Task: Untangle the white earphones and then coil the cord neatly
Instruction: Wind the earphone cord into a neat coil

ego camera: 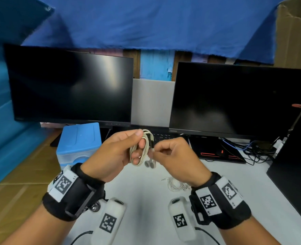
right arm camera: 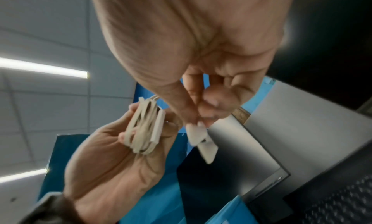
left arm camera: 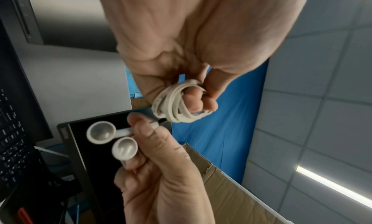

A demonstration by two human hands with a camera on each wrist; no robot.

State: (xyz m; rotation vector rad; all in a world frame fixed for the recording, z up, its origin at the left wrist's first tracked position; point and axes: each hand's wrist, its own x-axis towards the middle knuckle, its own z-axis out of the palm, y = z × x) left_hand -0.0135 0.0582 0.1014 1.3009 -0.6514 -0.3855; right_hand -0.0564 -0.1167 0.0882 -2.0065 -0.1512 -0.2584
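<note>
Above the white desk (ego camera: 146,195), in front of the two dark monitors (ego camera: 70,85), both hands are raised and working the earphones close together. The untangling looks done and the coiling nearly so: the cord (ego camera: 140,149) is wound in several loops around the fingers (left arm camera: 198,98) of the left hand (ego camera: 110,154), whose thumb presses the bundle from the top, so that hand is curled firmly round the coil. The right hand (ego camera: 174,156) is closed in a pinch, thumb and forefinger nipping the short stems just behind the two buds (ego camera: 150,163), which hang side by side below the coil and right beside it. In the left wrist view the buds (left arm camera: 112,140) show plainly, cups facing the camera, with only a short run of loose cord between them and the loops (left arm camera: 177,106). The right wrist view is blurred, though the loops (right arm camera: 142,127) across the left fingers can be made out. My guess is that the last step is at hand: the remaining tail needs wrapping round or tucking through the bundle so it holds, then the coil must slide off the fingers without springing apart, which calls for a steady grip from the left hand while the right feeds the buds through. A second, tangled white cord (ego camera: 176,185) lies on the desk near the right wrist, untouched.
</note>
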